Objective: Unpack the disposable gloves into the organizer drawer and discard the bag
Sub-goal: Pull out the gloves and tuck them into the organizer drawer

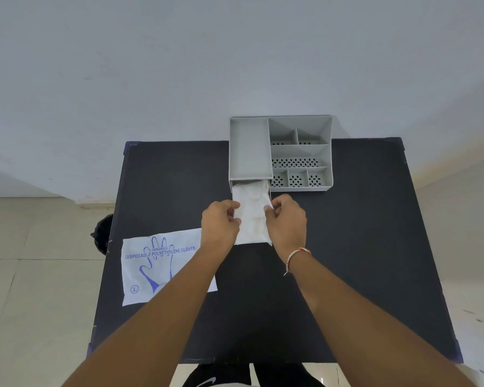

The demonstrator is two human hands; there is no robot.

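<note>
Left hand: we curl our fingers shut, pinching the left edge of the glove stack.
Right hand: closed likewise on the right edge.
Glove stack: far end inside the organizer drawer, near end on the table.
Bag: flat, left of us.

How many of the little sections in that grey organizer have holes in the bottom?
6 in the organizer: two at the back, one long middle one, and three small front ones. The solid tray has none.
</note>
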